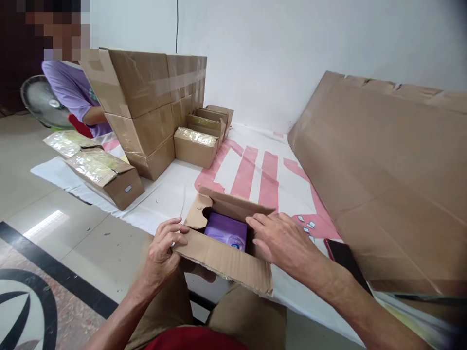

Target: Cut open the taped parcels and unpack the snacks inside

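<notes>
left hand (164, 248) — fingers curled round the left corner of the near flap of one open brown corrugated cardboard box (226, 257). right hand (280, 236) — fingers close together, thumb apart, at the box's right end; pinching or not, cannot tell. inside the box: one glossy purple rectangular packet (224, 228), small blue logo. farther out: one black phone with red edge (345, 256) at right, two tape-topped brown cardboard cartons (104, 174) at left.
</notes>
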`<state>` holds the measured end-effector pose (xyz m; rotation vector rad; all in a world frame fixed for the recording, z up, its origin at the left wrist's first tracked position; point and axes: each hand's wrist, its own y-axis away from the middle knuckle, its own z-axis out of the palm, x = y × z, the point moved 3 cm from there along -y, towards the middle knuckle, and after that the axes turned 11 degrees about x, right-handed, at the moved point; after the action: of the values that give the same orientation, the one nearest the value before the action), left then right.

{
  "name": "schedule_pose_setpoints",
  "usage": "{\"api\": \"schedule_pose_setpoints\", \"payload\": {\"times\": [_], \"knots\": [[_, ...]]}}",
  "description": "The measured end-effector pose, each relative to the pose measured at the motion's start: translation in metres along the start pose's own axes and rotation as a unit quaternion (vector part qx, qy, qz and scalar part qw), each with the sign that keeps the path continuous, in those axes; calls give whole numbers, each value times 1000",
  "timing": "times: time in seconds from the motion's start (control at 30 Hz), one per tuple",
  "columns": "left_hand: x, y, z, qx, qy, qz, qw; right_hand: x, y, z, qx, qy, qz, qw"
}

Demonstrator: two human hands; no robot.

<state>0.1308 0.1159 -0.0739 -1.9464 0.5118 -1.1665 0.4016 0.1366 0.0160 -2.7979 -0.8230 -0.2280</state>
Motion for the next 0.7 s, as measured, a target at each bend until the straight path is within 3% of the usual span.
{"api": "schedule_pose_setpoints", "payload": {"times": [0.2,0.33,0.53,0.7], "knots": [[-3,-3,-10,-62,67,-14,996,17,-2,12,-57,5,-4,998],[-1,-2,-13,-87,75,-9,993,-3,-21,30,-126,29,-98,987],[1,5,-3,-47,31,10,998,-22,-38,52,-155,14,-204,967],[4,-2,2,-23,22,19,999,-20,-39,43,-163,16,-206,965]]}}
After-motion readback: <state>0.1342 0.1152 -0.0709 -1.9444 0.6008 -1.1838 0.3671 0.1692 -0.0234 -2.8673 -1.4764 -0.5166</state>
